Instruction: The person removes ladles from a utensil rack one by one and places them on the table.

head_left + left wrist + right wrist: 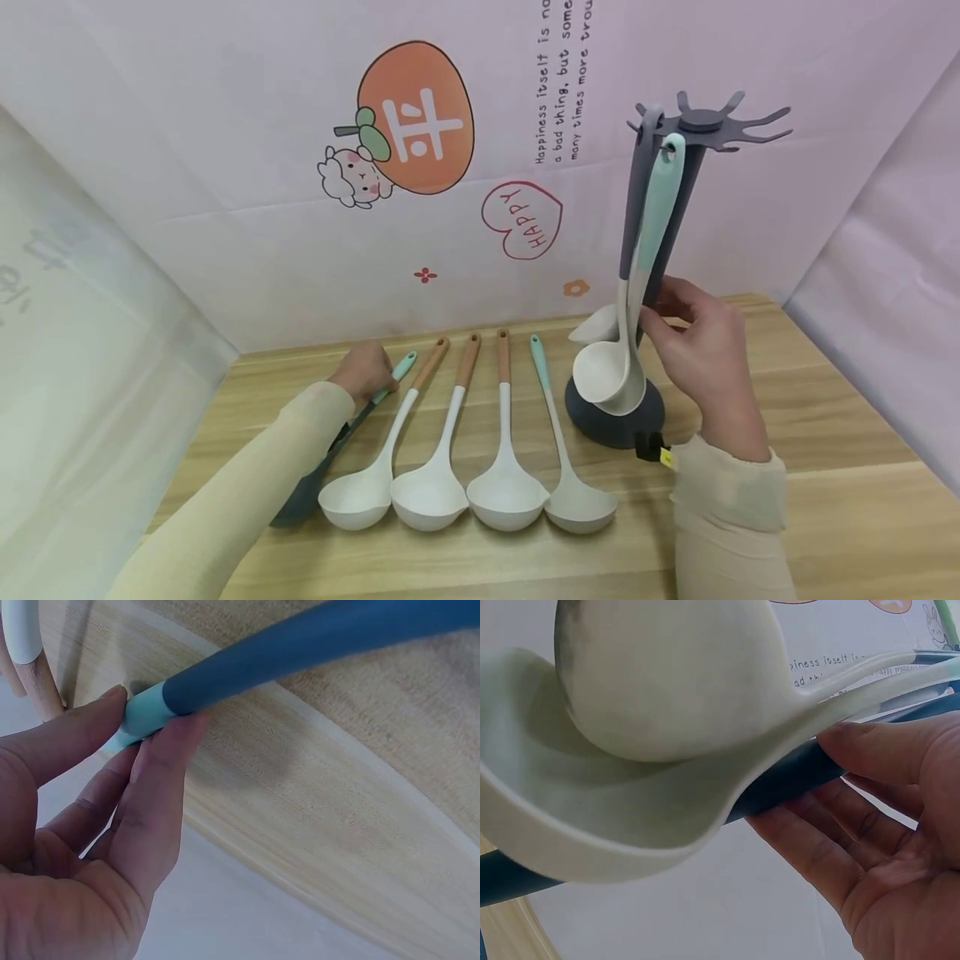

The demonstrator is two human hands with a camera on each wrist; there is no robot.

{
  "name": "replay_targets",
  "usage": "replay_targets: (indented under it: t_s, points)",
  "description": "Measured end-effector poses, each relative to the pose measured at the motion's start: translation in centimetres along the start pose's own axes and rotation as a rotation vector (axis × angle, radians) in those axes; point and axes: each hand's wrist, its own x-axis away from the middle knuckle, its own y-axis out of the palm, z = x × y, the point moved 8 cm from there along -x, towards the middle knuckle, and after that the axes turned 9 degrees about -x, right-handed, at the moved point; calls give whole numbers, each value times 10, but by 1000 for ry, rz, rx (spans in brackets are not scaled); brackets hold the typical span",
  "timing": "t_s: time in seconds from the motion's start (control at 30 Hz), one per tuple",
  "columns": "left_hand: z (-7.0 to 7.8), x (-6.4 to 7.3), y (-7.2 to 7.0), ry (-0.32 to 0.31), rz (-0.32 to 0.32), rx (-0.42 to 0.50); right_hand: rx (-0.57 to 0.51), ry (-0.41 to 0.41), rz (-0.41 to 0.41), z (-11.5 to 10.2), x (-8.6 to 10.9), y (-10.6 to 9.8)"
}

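Note:
At the left end of a row of ladles, my left hand (363,372) pinches the mint handle of a dark blue ladle (300,500) between thumb and fingers. In the left wrist view its dark shaft (300,646) runs away to the upper right. My right hand (703,350) holds the pole of a dark utensil stand (613,427), thumb on one side, fingers on the other. From the stand's top hooks hang a mint-handled ladle (660,196) and a grey-handled ladle (637,217). Their white bowls cover part of the pole in the right wrist view.
Several white-bowled ladles lie side by side on the wooden table: wooden-handled ones, such as the middle ladle (504,492), and a mint-handled one (579,504) by the stand's base. Another white bowl (596,325) shows behind the hanging ladles. A printed cloth (285,267) rises behind the table.

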Motion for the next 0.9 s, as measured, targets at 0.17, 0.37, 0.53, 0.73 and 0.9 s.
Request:
replay_targets:
  t_s: [0.17, 0.37, 0.53, 0.73, 0.9]
  points:
    - [4, 1, -2, 50, 23, -57, 0, -1, -10, 0, 0, 0]
    - [38, 14, -23, 160, 123, -148, 8, 0, -10, 0, 1, 0]
    - [98, 45, -53, 303, 215, -89, 8, 0, -16, 0, 2, 0]
    - [182, 105, -91, 561, 369, 155, 14, -1, -11, 0, 1, -1]
    - [233, 151, -108, 767, 415, 414, 12, 0, -16, 0, 1, 0]
